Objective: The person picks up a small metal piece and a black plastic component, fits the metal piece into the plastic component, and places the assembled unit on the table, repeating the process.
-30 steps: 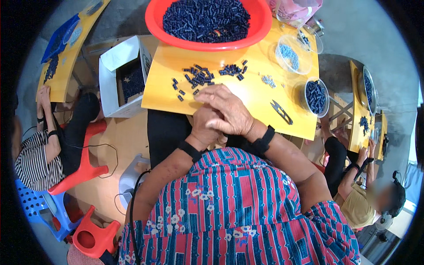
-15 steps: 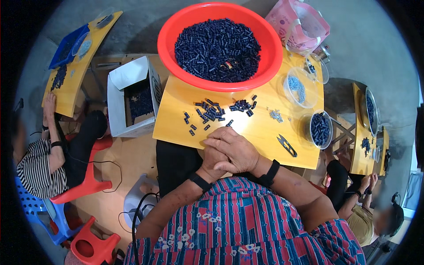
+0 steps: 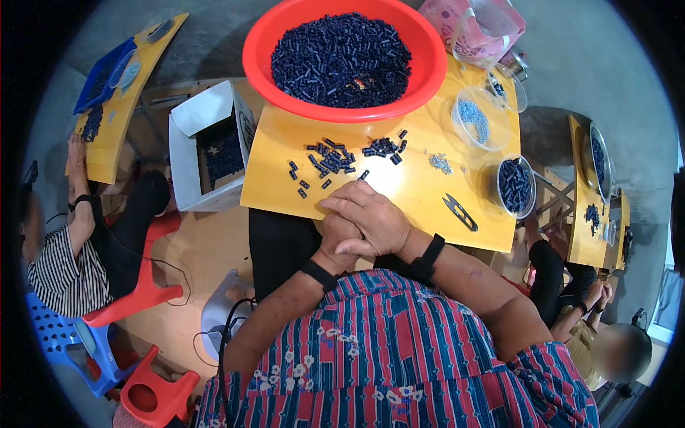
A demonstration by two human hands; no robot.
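Centre of the frame, and the right hand (image 3: 380, 222) is folded around the left hand (image 3: 337, 238), the two together in one clasp by the near edge of the yellow worktop (image 3: 282, 194); the left's own grip is hidden, so I can't tell its state. Just above lie the loose dark pieces (image 3: 331, 160), presumably spread there for easy reach, below the heaped red basin (image 3: 346, 114), while right of centre the snips (image 3: 460, 212) sit apart, likely to leave the hands room.
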